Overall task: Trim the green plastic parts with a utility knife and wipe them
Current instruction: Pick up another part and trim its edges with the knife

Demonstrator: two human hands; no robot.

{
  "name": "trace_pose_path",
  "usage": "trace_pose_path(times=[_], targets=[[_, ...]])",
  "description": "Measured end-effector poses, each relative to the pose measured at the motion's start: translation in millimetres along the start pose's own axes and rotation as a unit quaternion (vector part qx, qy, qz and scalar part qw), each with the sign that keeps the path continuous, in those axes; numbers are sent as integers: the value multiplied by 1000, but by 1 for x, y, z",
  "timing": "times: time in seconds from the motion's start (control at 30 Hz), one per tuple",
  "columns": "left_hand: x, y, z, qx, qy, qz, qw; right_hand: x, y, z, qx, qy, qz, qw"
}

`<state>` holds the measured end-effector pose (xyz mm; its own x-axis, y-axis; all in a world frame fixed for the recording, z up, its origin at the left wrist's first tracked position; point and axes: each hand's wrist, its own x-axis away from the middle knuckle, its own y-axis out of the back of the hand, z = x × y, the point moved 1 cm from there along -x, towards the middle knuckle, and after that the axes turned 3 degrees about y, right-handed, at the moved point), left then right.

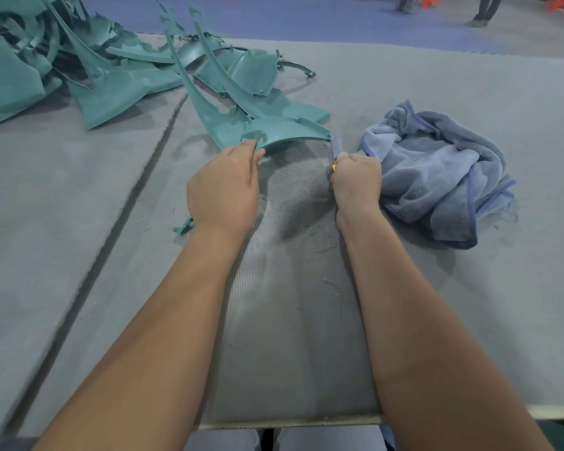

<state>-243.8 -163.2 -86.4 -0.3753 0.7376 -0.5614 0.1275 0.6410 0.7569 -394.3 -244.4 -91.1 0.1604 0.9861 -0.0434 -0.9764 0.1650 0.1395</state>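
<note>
A green part [274,133] of smooth, matte moulded plastic lies on the desk [437,304] near its middle, just in front of both hands. Its near end is a broad curved panel with small pegs and tabs on its surface; from there two thin arms [205,56] taper away toward the far left, so the long axis runs from the near right to the far left, the narrow tips pointing away from the person.

The left hand [223,187] grips the panel's near edge, fingers [245,149] curled over the rim and the thumb tucked beneath. The right hand [355,179] is clenched round a knife [336,151] (only a yellow bit of handle and the grey blade show), and the blade tip touches the panel's right corner.

The desk is covered in grey ribbed matting with a dark seam [137,190] running diagonally on the left. Fine green shavings [310,222] are scattered between the forearms, and a small green offcut [183,226] lies by the left wrist.

A crumpled blue terry cloth [443,174] with darker stitched edging sits just right of the right hand. A pile of parts [62,60], the same green plastic in curved and pointed shapes, heaps at the far left. Beyond the desk the floor [306,17] is blue, with someone's legs [485,9] at the far right.
</note>
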Motion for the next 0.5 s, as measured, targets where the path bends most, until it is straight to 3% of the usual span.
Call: trace_pose_path(times=[0.37, 0.5], targets=[[1, -1, -2, -12, -24, 21, 999, 4, -9, 1, 20, 15, 79, 997], [-1, 0, 1, -5, -3, 12, 1000, -1, -1, 1, -77, -11, 4, 997]])
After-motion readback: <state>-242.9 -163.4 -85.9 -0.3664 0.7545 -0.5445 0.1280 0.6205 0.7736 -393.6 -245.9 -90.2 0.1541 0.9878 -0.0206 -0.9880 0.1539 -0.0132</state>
